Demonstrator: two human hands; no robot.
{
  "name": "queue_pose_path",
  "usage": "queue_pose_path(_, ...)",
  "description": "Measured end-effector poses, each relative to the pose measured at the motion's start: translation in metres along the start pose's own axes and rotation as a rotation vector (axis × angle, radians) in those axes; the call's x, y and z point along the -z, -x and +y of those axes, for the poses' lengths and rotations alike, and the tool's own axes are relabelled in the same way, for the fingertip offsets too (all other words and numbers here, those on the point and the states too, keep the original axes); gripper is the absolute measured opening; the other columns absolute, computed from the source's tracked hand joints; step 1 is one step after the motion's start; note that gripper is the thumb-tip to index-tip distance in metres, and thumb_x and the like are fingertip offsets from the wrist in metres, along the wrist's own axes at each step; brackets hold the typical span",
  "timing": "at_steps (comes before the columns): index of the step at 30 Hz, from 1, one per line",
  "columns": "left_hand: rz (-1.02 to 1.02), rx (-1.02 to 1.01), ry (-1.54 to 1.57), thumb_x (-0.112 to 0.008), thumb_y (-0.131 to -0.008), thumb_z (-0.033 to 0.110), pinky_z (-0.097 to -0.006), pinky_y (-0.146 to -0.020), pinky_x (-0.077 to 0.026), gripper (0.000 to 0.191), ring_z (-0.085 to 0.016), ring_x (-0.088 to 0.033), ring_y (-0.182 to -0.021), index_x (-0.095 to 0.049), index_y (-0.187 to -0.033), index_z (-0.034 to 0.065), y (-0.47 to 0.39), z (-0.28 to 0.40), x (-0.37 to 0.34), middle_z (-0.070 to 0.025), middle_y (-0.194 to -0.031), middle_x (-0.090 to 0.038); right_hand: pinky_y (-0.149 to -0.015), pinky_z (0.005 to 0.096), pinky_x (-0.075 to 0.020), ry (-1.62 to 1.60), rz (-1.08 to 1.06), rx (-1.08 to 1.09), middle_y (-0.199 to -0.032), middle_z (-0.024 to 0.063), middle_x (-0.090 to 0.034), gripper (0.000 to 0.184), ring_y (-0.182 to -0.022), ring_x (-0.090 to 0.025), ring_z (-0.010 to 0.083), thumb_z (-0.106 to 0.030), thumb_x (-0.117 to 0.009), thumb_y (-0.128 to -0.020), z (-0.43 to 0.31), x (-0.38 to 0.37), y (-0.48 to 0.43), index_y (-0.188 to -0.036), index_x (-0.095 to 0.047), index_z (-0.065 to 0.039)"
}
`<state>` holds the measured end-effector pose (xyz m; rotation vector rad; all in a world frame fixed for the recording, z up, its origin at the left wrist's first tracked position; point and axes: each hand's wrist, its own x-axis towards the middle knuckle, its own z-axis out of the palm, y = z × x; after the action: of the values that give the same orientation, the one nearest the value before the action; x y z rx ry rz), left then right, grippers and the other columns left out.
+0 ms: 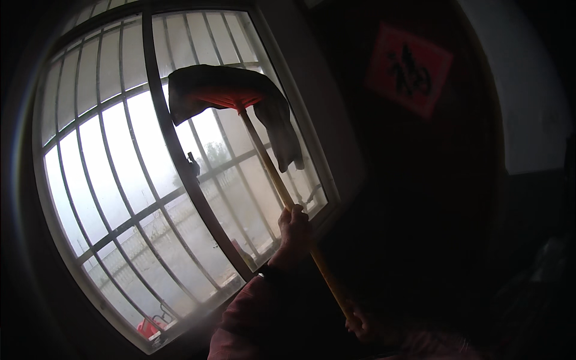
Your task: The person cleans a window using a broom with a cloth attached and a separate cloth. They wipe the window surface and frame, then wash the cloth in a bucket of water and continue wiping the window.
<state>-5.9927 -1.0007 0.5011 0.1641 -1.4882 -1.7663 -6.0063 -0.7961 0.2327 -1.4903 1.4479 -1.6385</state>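
Note:
My left hand [294, 229] grips the middle of a yellowish pole [269, 164], with its arm in a pinkish-red sleeve. Lower down, in deep shadow, my right hand [358, 323] is closed around the pole near its bottom end. At the top the pole joins a fan-shaped red head [234, 100], which looks like a broom's. A dark cloth [225, 78] drapes over that head, and one long end hangs down on the right. The cloth is in front of the right window pane [225, 198]; whether it touches the glass I cannot tell.
A dark upright frame [168, 130] with a latch [192, 165] divides the window. Metal bars [101, 148] stand outside it. Something red [148, 328] sits at the lower left corner. To the right, a red paper diamond [409, 72] bearing a black character hangs on a dark surface.

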Motion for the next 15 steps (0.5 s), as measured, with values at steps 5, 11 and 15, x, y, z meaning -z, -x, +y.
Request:
queue_pose_path(5, -0.036, -0.082, -0.025, -0.051, -0.099, 0.024, -0.0274, -0.037, -0.035, 0.012, -0.011, -0.042, -0.043, -0.05, -0.1, 0.0113, -0.034, 0.012, 0.011, 0.0024, -0.06, -0.043, -0.06, 0.0276, -0.0506, 0.009, 0.131, -0.134, -0.075, 0.0017, -0.057, 0.05, -0.064, -0.056, 0.0105, -0.022, -0.05, -0.099, -0.029, -0.019, 0.007, -0.142, -0.03, -0.008)
queue_pose_path(11, -0.101, -0.244, -0.083, -0.058, -0.092, 0.016, -0.0323, -0.05, -0.048, 0.016, -0.017, -0.055, -0.055, -0.05, -0.1, 0.005, -0.096, 0.065, -0.012, -0.0043, -0.076, -0.052, -0.055, 0.0237, -0.0445, -0.246, 0.255, 0.067, -0.07, -0.0018, -0.051, 0.051, -0.061, -0.05, 0.0073, -0.011, -0.053, -0.097, -0.036, 0.011, -0.085, -0.146, -0.038, -0.01)
queue_pose_path(15, -0.133, -0.302, -0.281, -0.062, -0.087, 0.013, -0.0362, -0.054, -0.055, 0.022, -0.024, -0.064, -0.062, -0.051, -0.101, 0.0017, -0.114, 0.095, -0.037, -0.0079, -0.08, -0.056, -0.051, 0.0218, -0.0425, -0.162, 0.199, 0.333, -0.065, -0.003, -0.048, 0.055, -0.054, -0.046, 0.0056, -0.021, -0.05, -0.1, -0.064, 0.054, -0.166, -0.15, -0.028, -0.012)
